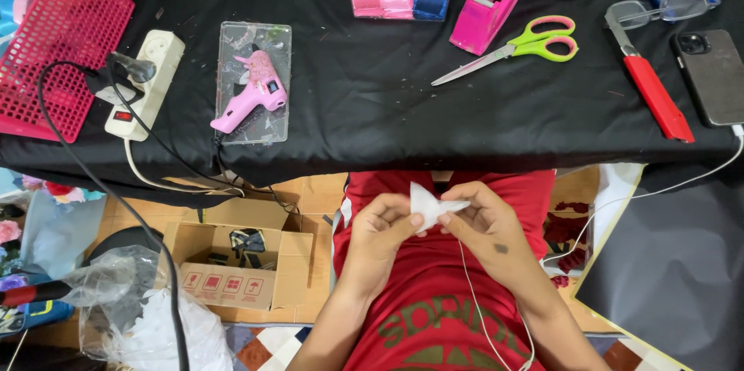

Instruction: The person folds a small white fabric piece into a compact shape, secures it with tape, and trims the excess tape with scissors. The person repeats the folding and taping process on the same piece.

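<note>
Illumination is bright, even and diffuse, apparently overhead daylight; shadows are soft and short. The black cloth-covered table [372,108] absorbs light and shows lint clearly. Mild glare sits on the clear plastic tray [253,81] at upper left. Focus is sharp at centre. Wide-angle bowing curves the table edge towards both frame sides.
</note>
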